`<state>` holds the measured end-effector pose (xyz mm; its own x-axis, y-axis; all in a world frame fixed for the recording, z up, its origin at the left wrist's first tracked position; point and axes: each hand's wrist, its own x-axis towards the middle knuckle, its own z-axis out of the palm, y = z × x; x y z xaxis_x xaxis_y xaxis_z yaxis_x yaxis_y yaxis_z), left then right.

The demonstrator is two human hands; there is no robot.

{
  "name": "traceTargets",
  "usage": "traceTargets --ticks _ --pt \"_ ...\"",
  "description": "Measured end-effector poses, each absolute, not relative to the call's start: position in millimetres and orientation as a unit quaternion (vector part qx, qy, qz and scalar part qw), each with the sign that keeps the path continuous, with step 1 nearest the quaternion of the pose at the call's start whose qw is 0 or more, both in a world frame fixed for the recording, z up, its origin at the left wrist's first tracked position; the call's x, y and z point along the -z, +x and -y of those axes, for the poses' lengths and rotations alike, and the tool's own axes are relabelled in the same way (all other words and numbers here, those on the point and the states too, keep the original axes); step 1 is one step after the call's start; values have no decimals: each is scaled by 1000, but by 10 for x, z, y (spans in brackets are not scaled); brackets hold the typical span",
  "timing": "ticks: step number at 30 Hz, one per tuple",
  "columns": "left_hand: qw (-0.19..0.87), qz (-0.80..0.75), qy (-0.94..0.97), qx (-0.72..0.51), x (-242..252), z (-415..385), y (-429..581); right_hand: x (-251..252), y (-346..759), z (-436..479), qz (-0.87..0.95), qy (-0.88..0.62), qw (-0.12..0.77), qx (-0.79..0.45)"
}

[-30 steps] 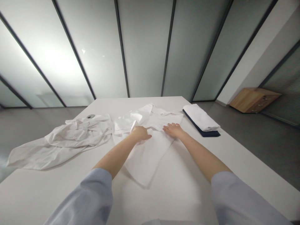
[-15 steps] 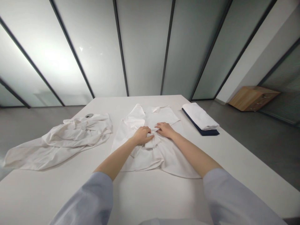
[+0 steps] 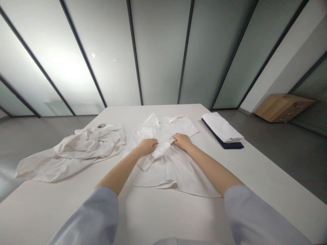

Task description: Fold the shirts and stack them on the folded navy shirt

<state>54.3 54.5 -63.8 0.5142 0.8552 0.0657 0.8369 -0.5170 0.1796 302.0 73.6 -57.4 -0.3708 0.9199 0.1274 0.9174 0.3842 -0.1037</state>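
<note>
While both my hands are at the middle of the white shirt (image 3: 184,173), I judge the step in hand to be arranging its loose cloth rather than carrying it. To my mind, the next move calls for a light, even grip on the loose strip (image 3: 162,149), and care not to drag creases into the layer underneath.

My right hand (image 3: 182,141) has its fingers drawn together, pinching the upper end of that strip, which slants down across the shirt toward my left side. My left hand (image 3: 147,147) lies on the cloth just beside the strip with its fingers curled; whether they pinch the fabric or only rest on it, I cannot tell, as the thumb is hidden.

Below my hands the shirt spreads into a wide hem, flat on the white table (image 3: 168,217), with some puckers at the middle; its far end lies beyond my fingers. To the left of the shirt is another white garment (image 3: 84,148), crumpled and unfolded. To the right of the shirt, well apart from it, a folded white cloth (image 3: 221,127) rests on a dark blue one (image 3: 233,146).
</note>
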Motion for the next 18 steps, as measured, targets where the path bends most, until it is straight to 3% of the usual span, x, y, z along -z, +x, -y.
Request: traceTargets --ticks 6,9,14,18 --pt "70 -517 844 -122 654 -554 578 625 2803 -572 878 -468 98 -32" --pt "134 -547 801 -202 675 -590 515 649 2779 -579 855 -490 151 -85" --pt "350 -653 449 -500 605 -800 81 612 3048 -841 692 -530 381 -308" --pt "342 -606 237 -678 436 -953 -490 415 3604 -1133 455 -523 614 -377"
